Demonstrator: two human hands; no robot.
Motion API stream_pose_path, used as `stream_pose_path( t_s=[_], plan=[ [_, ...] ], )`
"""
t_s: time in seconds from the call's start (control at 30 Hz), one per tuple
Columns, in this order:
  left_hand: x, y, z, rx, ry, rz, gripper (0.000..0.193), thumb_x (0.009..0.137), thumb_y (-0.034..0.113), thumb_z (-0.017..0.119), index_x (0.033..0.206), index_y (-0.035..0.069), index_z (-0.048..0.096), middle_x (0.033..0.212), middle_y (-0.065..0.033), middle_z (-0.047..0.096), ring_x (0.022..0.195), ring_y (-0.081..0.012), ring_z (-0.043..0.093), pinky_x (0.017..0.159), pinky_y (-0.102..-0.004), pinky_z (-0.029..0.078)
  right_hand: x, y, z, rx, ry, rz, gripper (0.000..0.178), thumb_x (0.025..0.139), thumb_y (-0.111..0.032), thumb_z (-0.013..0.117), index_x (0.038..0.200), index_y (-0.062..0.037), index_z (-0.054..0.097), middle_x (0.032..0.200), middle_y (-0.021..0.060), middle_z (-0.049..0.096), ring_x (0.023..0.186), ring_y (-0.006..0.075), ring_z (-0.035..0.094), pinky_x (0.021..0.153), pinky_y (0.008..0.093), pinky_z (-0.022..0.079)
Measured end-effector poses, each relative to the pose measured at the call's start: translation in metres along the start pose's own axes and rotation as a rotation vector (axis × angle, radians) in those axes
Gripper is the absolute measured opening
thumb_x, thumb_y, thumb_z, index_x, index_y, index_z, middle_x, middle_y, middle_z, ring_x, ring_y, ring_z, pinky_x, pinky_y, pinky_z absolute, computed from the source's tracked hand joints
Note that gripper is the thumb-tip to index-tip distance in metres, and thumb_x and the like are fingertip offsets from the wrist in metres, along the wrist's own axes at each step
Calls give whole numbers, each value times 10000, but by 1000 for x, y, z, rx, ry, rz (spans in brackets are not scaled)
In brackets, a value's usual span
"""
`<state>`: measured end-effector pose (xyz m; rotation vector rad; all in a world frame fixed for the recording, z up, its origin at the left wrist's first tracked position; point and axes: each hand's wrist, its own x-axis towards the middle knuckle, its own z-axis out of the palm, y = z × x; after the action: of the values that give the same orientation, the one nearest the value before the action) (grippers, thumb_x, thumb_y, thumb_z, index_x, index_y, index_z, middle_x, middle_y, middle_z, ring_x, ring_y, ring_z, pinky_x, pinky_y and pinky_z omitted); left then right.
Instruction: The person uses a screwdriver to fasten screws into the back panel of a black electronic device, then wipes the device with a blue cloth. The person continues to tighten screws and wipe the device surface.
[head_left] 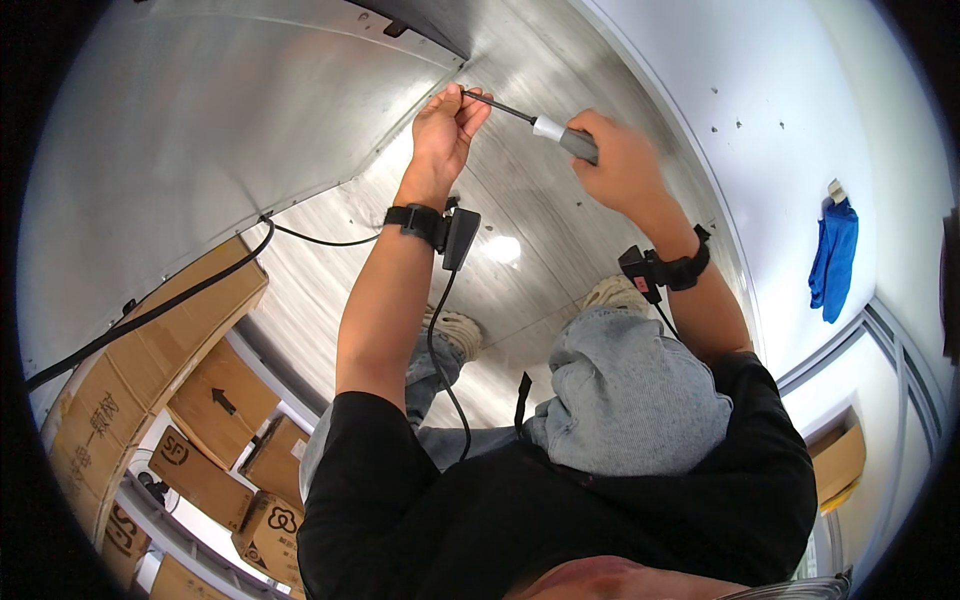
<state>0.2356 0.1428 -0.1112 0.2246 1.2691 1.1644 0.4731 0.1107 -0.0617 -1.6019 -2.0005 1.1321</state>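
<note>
A screwdriver (507,109) with a long dark shaft and a grey and white handle slants across the upper middle of the view. Wrapped round its handle is my right hand (625,168), slightly blurred. The thumb and fingers of my left hand (442,135) are closed at the far end of the shaft, around its tip. Any small piece at that tip is too small to make out. Both hands are above the floor, near the far corner of a large silvery metal panel (230,110).
Black cables (160,308) run along the panel's lower edge and over the grey wood-look floor (540,235). Cardboard boxes (215,400) stand on shelving at the lower left. A blue cloth (833,260) hangs on the white wall at the right. My bent knee (640,400) is below my right arm.
</note>
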Motion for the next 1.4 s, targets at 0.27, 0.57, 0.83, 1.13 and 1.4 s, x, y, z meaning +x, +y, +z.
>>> stream_pose_path(
  t_s=[0.27, 0.57, 0.83, 1.13, 1.4],
  plan=[
    [34, -4, -14, 59, 79, -94, 227, 995, 182, 435, 991, -26, 526, 941, -137, 607, 877, -221, 645, 761, -296, 596, 13, 13, 55, 89, -14, 126, 323, 743, -99, 648, 1027, -28, 512, 902, 190, 631, 794, 341, 631, 695, 411, 485],
    [72, -17, -14, 97, 91, -109, 202, 987, 228, 474, 991, 53, 577, 892, -70, 600, 776, -171, 604, 674, -276, 539, 27, 53, 116, 471, 25, 219, 448, 743, -225, 734, 1071, 9, 540, 957, 162, 641, 871, 272, 635, 757, 376, 490],
    [91, -12, -19, 177, 144, -119, 164, 959, 182, 529, 1016, 50, 608, 818, -45, 559, 693, -152, 551, 591, -265, 506, 40, 38, 112, 819, -124, 471, 400, 800, -184, 705, 1107, 19, 548, 872, 91, 621, 686, 135, 602, 555, 274, 476],
    [96, -11, -19, 102, 154, -86, 120, 941, 160, 557, 958, 68, 632, 832, -35, 623, 676, -129, 556, 585, -253, 503, 50, 34, 105, 858, -201, 518, 314, 869, -202, 639, 1121, -39, 550, 966, 43, 602, 752, 127, 590, 594, 271, 467],
    [94, -6, -18, 112, 162, -79, 103, 931, 126, 562, 906, 51, 629, 771, -39, 620, 619, -132, 557, 544, -259, 492, 53, 31, 103, 894, -224, 550, 318, 867, -190, 643, 1132, -39, 553, 966, 39, 598, 785, 128, 579, 601, 288, 476]
  ],
)
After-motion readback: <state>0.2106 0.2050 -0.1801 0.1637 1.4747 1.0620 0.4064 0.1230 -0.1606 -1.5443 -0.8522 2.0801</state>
